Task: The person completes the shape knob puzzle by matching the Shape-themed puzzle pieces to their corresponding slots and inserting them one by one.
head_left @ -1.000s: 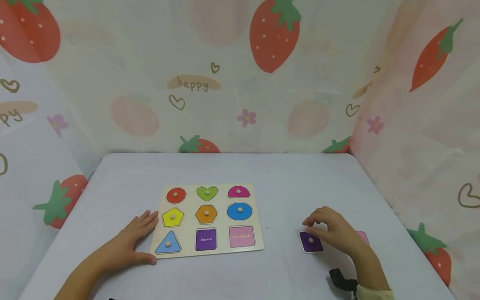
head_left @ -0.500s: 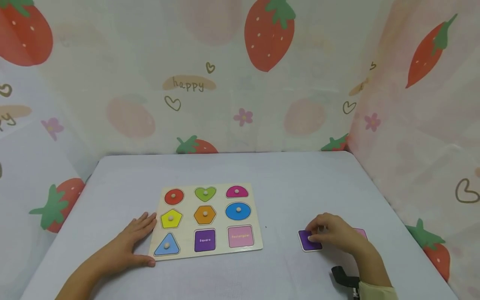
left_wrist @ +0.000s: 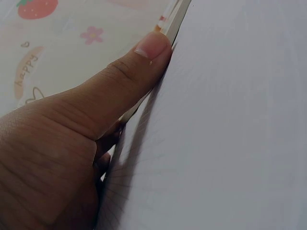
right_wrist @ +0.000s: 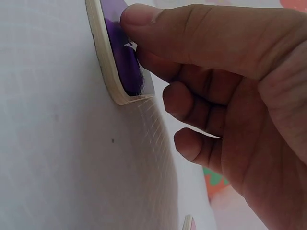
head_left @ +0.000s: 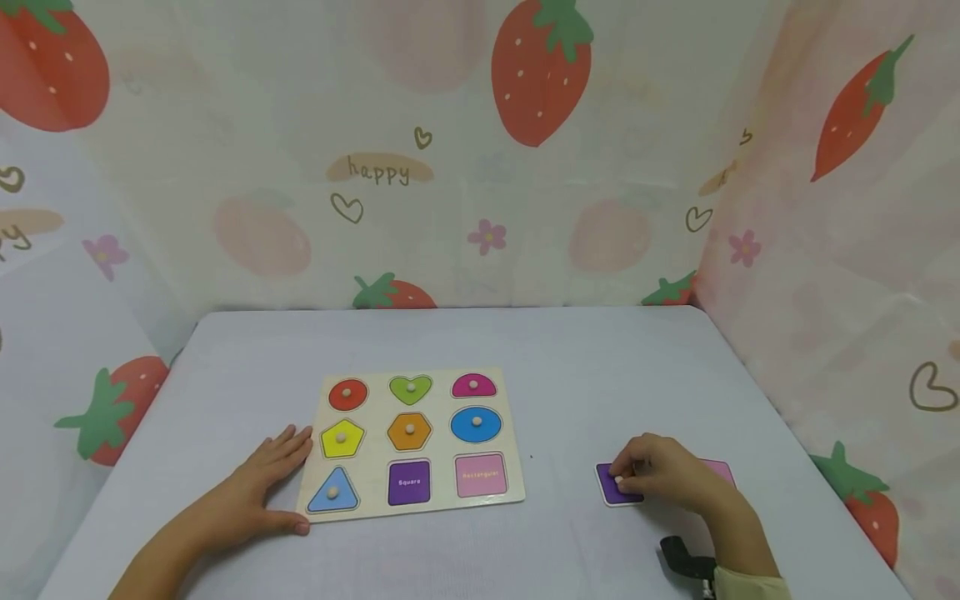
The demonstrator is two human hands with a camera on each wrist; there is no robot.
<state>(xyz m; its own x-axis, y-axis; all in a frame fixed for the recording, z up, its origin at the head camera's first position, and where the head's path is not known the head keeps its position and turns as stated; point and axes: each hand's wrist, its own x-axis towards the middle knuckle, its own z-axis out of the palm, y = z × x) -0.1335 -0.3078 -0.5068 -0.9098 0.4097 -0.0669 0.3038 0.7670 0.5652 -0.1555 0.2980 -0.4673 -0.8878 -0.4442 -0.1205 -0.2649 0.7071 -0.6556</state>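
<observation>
A light wooden shape puzzle board [head_left: 375,447] lies on the table. My left hand [head_left: 247,493] rests at its left edge, fingers straight and thumb at the near corner. The left wrist view shows that thumb [left_wrist: 129,72] on the board's edge. To the right of the board, a purple square puzzle piece [head_left: 617,495] lies on the cloth. My right hand [head_left: 663,473] pinches its small knob between thumb and forefinger, with the other fingers curled loosely. In the right wrist view the purple piece [right_wrist: 125,67] appears edge-on, its knob mostly hidden.
A pink piece [head_left: 720,469] lies partly hidden behind the right hand. On the board are several knobbed shapes, plus knobless recesses printed "Square" [head_left: 409,493] and "Rectangular" [head_left: 481,487]. A strawberry-print curtain [head_left: 420,100] surrounds the white table [head_left: 450,558]. A black strap-like object [head_left: 684,560] sits by the right wrist.
My right hand has come down onto the purple square piece and taken its knob between thumb and forefinger. The left hand stays at the board; the head view has shifted slightly.
</observation>
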